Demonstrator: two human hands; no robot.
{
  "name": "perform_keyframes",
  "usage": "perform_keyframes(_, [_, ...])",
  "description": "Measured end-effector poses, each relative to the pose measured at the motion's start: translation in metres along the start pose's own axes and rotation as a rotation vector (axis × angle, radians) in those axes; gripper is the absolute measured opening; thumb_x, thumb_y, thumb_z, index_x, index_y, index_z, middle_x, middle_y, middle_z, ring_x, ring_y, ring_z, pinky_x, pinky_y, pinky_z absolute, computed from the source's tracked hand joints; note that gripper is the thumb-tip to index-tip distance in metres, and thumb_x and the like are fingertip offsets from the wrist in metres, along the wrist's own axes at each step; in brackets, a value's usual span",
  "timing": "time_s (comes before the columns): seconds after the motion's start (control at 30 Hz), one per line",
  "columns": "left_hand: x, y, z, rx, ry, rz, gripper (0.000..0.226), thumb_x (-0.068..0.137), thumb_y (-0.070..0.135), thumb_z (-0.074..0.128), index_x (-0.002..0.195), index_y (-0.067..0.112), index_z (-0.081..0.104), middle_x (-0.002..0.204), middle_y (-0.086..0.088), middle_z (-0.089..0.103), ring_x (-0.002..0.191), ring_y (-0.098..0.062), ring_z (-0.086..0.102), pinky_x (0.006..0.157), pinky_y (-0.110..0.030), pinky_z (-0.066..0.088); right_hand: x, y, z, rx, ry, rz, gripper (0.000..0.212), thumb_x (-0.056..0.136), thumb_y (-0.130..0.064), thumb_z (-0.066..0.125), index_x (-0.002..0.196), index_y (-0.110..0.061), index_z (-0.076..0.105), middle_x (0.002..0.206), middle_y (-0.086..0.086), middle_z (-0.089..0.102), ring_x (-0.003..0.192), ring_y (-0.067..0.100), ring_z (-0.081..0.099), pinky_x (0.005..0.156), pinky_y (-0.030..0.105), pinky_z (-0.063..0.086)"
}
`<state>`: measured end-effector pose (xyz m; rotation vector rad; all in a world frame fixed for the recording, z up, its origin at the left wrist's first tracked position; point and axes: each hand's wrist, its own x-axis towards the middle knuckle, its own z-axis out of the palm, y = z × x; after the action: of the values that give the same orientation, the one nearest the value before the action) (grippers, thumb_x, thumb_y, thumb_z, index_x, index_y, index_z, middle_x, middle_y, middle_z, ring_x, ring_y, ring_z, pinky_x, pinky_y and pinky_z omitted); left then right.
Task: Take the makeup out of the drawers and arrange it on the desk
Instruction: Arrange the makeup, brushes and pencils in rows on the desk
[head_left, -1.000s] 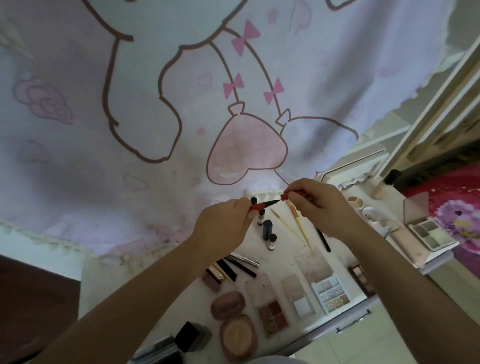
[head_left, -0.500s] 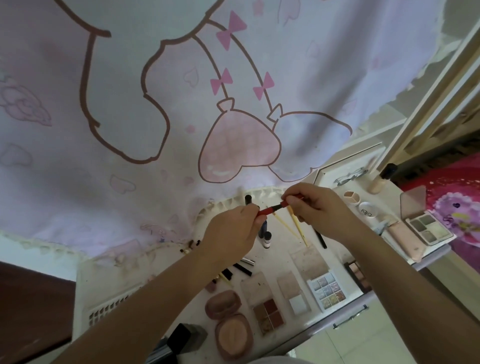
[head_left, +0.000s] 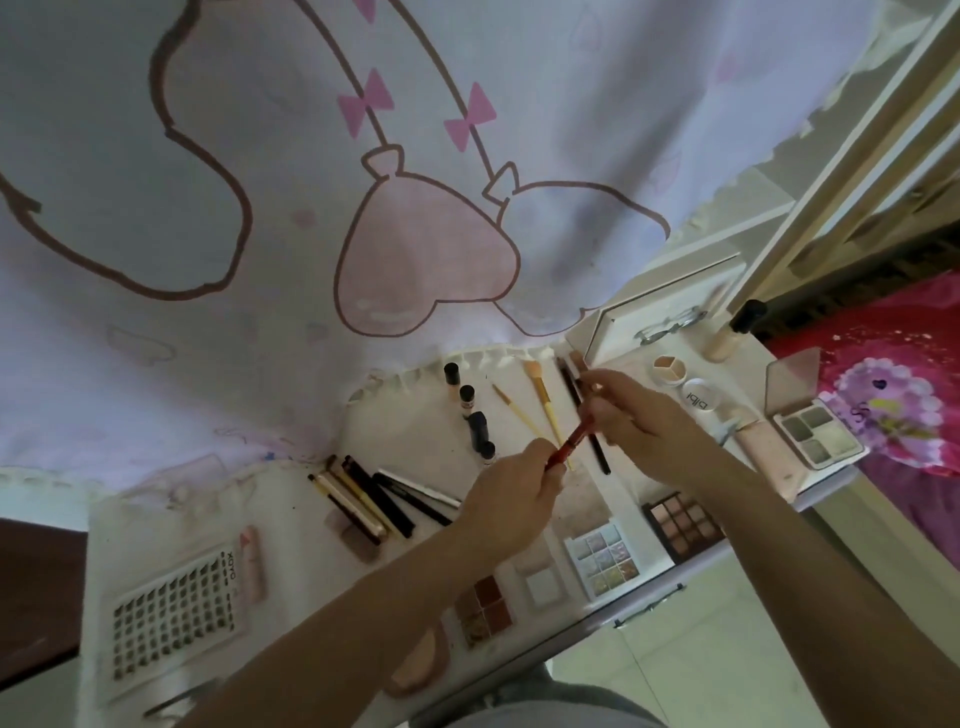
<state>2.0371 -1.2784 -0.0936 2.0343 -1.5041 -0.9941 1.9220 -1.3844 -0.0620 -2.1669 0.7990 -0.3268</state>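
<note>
While the left hand (head_left: 511, 496) pinches the lower end of a red pencil (head_left: 571, 442) and the right hand (head_left: 639, 415) grips its upper end, it hangs tilted above the table (head_left: 311, 571), over yellow brushes (head_left: 540, 400).

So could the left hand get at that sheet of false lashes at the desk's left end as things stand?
Probably yes, once freed. The left hand pinches the red pencil with the right hand; the lash sheet lies uncovered on its side, nothing over it.
</note>
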Motion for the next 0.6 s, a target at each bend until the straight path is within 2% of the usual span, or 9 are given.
perform_keyframes(0.07, [0.010,-0.007,0.020,-0.175,0.043,-0.130,0.019,0.098,0.019,0.037,0.102,0.007,0.050,0.099,-0.012,0.066,0.091,-0.030,0.064,0.084,-0.043,0.052,-0.003,0.017,-0.005,-0.038,0.080,0.005,0.067,0.076,-0.053,0.027,0.113,-0.005,0.055,0.074,-0.014,0.053,0.068,0.007,0.052,0.064,0.020,0.041])
perform_keyframes(0.13, [0.027,-0.017,0.039,-0.327,0.126,-0.305,0.013,0.097,0.018,0.041,0.095,0.009,0.049,0.092,-0.012,0.064,0.090,-0.032,0.064,0.084,-0.044,0.053,-0.007,0.032,-0.008,-0.067,0.078,0.049,0.059,0.078,-0.046,0.032,0.109,-0.004,0.059,0.079,-0.014,0.053,0.071,0.003,0.050,0.068,0.018,0.037])
perform_keyframes(0.2, [0.048,-0.024,0.053,-0.482,0.199,-0.504,0.017,0.096,0.018,0.042,0.100,0.004,0.052,0.100,-0.018,0.064,0.090,-0.034,0.063,0.082,-0.042,0.054,-0.013,0.046,-0.005,-0.072,0.060,0.055,0.058,0.078,-0.044,0.035,0.108,-0.001,0.061,0.087,-0.003,0.058,0.079,0.011,0.054,0.069,0.016,0.039])
perform_keyframes(0.27, [0.066,-0.028,0.063,-0.575,0.250,-0.652,0.023,0.096,0.018,0.042,0.109,0.002,0.051,0.112,-0.022,0.062,0.096,-0.036,0.062,0.085,-0.043,0.053,-0.018,0.058,0.002,-0.080,0.047,0.093,0.042,0.086,-0.033,0.045,0.107,-0.001,0.062,0.089,-0.002,0.058,0.085,0.013,0.054,0.067,0.006,0.040])
perform_keyframes(0.3, [0.073,-0.028,0.065,-0.557,0.264,-0.689,0.024,0.096,0.017,0.042,0.112,0.001,0.050,0.116,-0.022,0.060,0.102,-0.036,0.060,0.089,-0.043,0.052,-0.020,0.064,0.006,-0.063,0.038,0.126,0.029,0.090,-0.020,0.049,0.108,-0.001,0.062,0.087,-0.005,0.058,0.087,0.012,0.053,0.067,0.006,0.040])
perform_keyframes(0.37, [0.083,-0.026,0.068,-0.499,0.287,-0.752,0.028,0.096,0.011,0.041,0.121,-0.001,0.048,0.123,-0.020,0.055,0.113,-0.033,0.055,0.095,-0.037,0.046,-0.024,0.074,0.016,-0.038,0.019,0.218,0.023,0.091,-0.006,0.048,0.110,-0.002,0.061,0.091,0.001,0.062,0.091,0.016,0.053,0.068,0.011,0.036])
perform_keyframes(0.47, [0.098,-0.021,0.064,-0.489,0.315,-0.799,0.034,0.094,0.005,0.040,0.127,-0.004,0.042,0.130,-0.020,0.050,0.119,-0.033,0.050,0.096,-0.035,0.042,-0.024,0.084,0.027,-0.135,0.009,0.278,0.027,0.092,-0.007,0.046,0.114,0.002,0.059,0.114,0.018,0.062,0.106,0.027,0.056,0.080,0.021,0.034])
perform_keyframes(0.53, [0.104,-0.016,0.065,-0.487,0.346,-0.804,0.035,0.093,0.007,0.043,0.126,-0.003,0.039,0.129,-0.019,0.050,0.116,-0.033,0.052,0.093,-0.037,0.045,-0.022,0.087,0.032,-0.192,-0.007,0.232,0.030,0.092,-0.012,0.046,0.114,0.003,0.059,0.117,0.020,0.061,0.109,0.030,0.055,0.088,0.026,0.035])
perform_keyframes(0.6, [0.101,-0.010,0.068,-0.474,0.334,-0.765,0.037,0.093,0.008,0.045,0.127,-0.003,0.039,0.130,-0.019,0.048,0.116,-0.033,0.052,0.092,-0.036,0.045,-0.018,0.087,0.032,-0.230,-0.009,0.200,0.031,0.091,-0.013,0.046,0.115,0.003,0.058,0.118,0.020,0.060,0.110,0.030,0.055,0.089,0.028,0.036])
